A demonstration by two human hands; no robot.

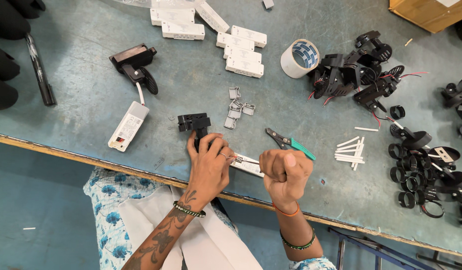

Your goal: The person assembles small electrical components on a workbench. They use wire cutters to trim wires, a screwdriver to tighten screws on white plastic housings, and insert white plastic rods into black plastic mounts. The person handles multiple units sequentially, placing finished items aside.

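Hands joined over a small white box

Wrists bend inward above the near edge of the blue table [81, 100]. The left hand [207, 165] curls shut around the stem of a black fitting [195, 123], tattooed forearm angled up from the lap. The right hand [285, 172] is a tight fist, thumb on top, pinching thin wires beside the white driver box [247, 165] lying between both hands. Green-handled cutters [291, 143] lie just beyond.

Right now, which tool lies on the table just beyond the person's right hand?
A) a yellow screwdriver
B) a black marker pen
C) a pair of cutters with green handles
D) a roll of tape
C: the pair of cutters with green handles lies on the table just past the right hand, while the roll of tape stands farther off and the black marker pen lies far to the left.
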